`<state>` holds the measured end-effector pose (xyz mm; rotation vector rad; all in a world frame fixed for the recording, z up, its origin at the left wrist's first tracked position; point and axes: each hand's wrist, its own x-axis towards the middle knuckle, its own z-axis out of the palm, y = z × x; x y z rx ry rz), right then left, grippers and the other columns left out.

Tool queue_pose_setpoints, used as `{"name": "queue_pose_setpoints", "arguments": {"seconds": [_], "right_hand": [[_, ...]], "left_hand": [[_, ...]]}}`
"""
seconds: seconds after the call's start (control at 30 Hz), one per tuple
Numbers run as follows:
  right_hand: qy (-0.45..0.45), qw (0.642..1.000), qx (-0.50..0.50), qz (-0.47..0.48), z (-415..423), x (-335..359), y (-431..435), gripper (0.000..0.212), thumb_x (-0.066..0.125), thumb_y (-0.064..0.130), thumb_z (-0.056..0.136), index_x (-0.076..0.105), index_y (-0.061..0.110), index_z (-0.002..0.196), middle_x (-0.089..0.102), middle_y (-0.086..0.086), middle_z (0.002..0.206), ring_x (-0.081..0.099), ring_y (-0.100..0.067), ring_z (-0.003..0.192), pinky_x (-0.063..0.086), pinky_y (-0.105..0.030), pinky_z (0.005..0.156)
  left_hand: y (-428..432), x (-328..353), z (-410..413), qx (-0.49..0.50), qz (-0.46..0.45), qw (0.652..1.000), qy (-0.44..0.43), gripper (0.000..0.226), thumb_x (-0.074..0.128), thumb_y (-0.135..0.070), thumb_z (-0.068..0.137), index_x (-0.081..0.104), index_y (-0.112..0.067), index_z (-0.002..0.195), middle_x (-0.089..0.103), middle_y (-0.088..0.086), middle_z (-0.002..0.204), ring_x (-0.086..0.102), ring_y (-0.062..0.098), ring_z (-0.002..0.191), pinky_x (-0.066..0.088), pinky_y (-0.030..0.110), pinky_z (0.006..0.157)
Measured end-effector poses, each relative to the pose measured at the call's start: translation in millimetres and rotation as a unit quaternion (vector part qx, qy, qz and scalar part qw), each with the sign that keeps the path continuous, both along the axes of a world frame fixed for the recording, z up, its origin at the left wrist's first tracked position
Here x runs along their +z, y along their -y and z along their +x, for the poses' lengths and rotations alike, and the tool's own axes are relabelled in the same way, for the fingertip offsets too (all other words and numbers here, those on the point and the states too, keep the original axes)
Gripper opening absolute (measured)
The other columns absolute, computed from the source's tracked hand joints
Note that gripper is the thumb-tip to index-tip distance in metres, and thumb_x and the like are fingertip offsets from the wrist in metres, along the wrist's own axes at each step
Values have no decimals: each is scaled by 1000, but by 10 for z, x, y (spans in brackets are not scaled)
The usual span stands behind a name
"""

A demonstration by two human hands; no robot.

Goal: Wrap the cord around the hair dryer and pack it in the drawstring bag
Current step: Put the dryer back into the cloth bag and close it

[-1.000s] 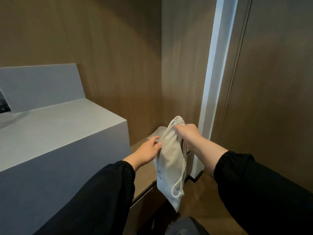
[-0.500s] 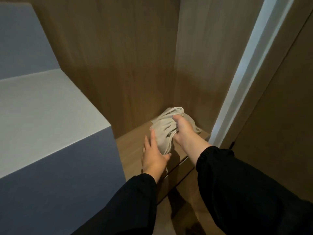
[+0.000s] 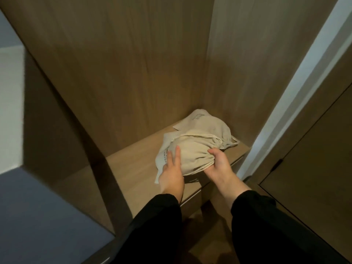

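A cream drawstring bag (image 3: pixel 192 149), bulging and gathered at its mouth, lies on a low wooden shelf (image 3: pixel 133 168). My left hand (image 3: pixel 172 172) rests flat on the bag's near left side with straight fingers. My right hand (image 3: pixel 219 164) grips the bunched mouth of the bag at its near right end. The bag's white cord (image 3: pixel 233 142) trails off to the right. The hair dryer and its cord are not visible; the bag hides whatever is inside.
A second cream cloth bag (image 3: pixel 207 122) lies behind the first, against the wooden back wall. A grey counter block (image 3: pixel 38 216) stands at the left. A white door frame (image 3: pixel 285 111) and wooden door panels are at the right.
The bag went from hanging in the air to lying on the shelf. Both hands moved down with it, and the view tilted downward.
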<state>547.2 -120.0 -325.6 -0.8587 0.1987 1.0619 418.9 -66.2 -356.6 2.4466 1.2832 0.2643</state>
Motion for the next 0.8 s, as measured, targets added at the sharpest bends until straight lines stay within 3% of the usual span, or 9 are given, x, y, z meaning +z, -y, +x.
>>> {"name": "queue_pose_setpoints", "arguments": {"seconds": [0.07, 0.2, 0.33, 0.4, 0.53, 0.6, 0.67, 0.8], "right_hand": [[7, 1000, 5, -13, 75, -140, 113, 45, 39, 3, 92, 48, 5, 136, 60, -20, 128, 56, -35, 120, 41, -48, 106], [50, 994, 54, -77, 35, -346, 247, 33, 46, 4, 96, 51, 18, 126, 65, -10, 120, 62, -29, 110, 55, -48, 85], [57, 973, 130, -180, -111, -529, 134, 31, 52, 14, 97, 48, 18, 128, 60, -10, 125, 58, -29, 114, 43, -55, 101], [65, 963, 180, -190, -235, -603, -8, 33, 50, 22, 98, 47, 17, 131, 59, -11, 128, 58, -31, 111, 45, -53, 98], [91, 930, 268, -233, -444, -691, -279, 45, 38, 41, 100, 45, 14, 135, 57, -13, 131, 59, -32, 110, 48, -47, 85], [139, 898, 321, -268, -486, -699, -345, 47, 35, 43, 101, 47, 12, 134, 59, -13, 129, 60, -29, 110, 50, -45, 85], [204, 860, 350, -311, -493, -692, -356, 46, 38, 41, 101, 49, 8, 131, 62, -13, 123, 62, -24, 102, 52, -41, 87], [328, 811, 333, -352, -452, -726, -278, 43, 42, 41, 99, 57, 6, 120, 62, -8, 92, 61, -18, 78, 52, -34, 71]], "left_hand": [[-35, -47, 53, -24, 17, 999, -17, 97, 51, 0, 90, -19, -37, 146, -1, 3, 160, 45, 26, 123, 52, 34, 84], [-227, -135, 19, -92, 53, 990, -95, 94, 54, -10, 92, -17, -41, 145, 12, 8, 157, 34, 32, 132, 50, 41, 90], [-494, -237, -113, -82, 61, 980, -171, 92, 56, -17, 91, -14, -42, 146, 22, 14, 150, 35, 35, 130, 48, 44, 91], [-618, -311, -126, -32, 5, 992, -123, 87, 54, -14, 92, -7, -38, 148, 22, 13, 151, 31, 34, 133, 43, 45, 100], [-789, -306, -83, 93, -116, 985, 86, 59, 42, -6, 93, 29, -24, 148, 28, 8, 153, 36, 25, 134, 31, 29, 109], [-837, -295, -88, 86, -116, 986, 82, 53, 40, -17, 96, 29, -22, 148, 24, 8, 155, 31, 25, 138, 29, 34, 113], [-846, -300, -125, 74, -131, 988, 39, 61, 43, -25, 95, 16, -25, 150, 10, 9, 158, 22, 27, 142, 26, 40, 115], [-750, -246, -104, 87, -146, 985, 10, 69, 46, -24, 94, 8, -25, 151, 6, 12, 156, 22, 31, 140, 27, 44, 113]]}}
